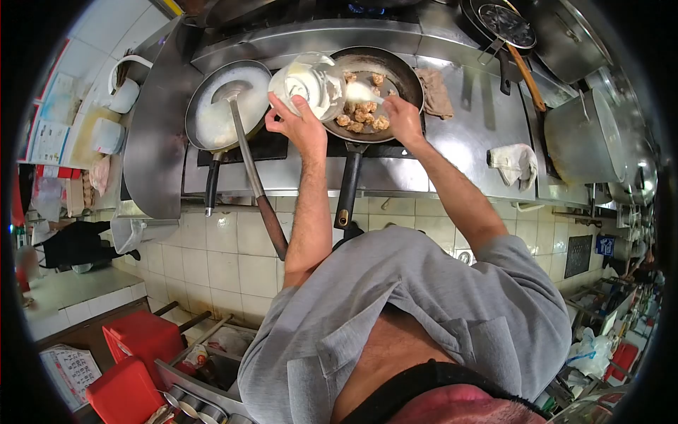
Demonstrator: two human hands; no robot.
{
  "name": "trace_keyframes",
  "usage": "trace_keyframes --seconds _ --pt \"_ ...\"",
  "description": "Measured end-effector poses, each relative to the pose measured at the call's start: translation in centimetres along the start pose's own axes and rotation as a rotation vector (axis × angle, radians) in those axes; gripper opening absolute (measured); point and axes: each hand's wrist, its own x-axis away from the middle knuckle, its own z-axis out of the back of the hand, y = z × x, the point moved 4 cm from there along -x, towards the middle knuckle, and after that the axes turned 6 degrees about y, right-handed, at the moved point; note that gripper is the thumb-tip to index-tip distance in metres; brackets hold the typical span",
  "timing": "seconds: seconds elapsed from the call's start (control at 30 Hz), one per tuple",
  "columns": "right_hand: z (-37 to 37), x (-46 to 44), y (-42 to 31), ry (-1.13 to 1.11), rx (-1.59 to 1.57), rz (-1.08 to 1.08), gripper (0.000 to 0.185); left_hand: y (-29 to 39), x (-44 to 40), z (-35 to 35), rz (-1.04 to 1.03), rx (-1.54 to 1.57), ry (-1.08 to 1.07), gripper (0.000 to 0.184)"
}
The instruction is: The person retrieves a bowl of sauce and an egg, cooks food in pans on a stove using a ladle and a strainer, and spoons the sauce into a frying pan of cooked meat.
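Observation:
My left hand holds a clear bowl tilted over the left side of the right-hand frying pan. White creamy stuff coats the inside of the bowl. My right hand is closed on a pale spatula, whose white-coated head is between the bowl and the pan. Browned chunks of food lie in that pan. To the left, a second pan holds white liquid, with a long-handled ladle resting in it.
A brown cloth lies right of the pan, and a white cloth near the counter's front edge. At the right stand a large pot and a strainer. Pan handles and the ladle handle stick out past the front edge.

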Motion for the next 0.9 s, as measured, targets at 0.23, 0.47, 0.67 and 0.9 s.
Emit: trace_keyframes --seconds 0.23,0.47,0.67,0.9 --pt "1.1 -0.2 -1.7 -0.005 0.227 0.502 0.006 -0.6 -0.2 0.9 0.106 0.094 0.032 0.062" --pt "5.6 -0.9 -5.8 0.059 0.020 0.286 0.019 -1.7 0.4 -0.6 0.036 0.131 -0.063 0.065" --pt "6.6 -0.3 -7.9 -0.132 -0.051 0.363 0.018 -0.7 1.5 -2.5 -0.032 0.208 -0.183 0.070" --pt "7.1 -0.7 -5.8 -0.207 0.068 0.620 0.021 0.9 3.4 -6.7 0.524 0.781 -0.470 0.070"
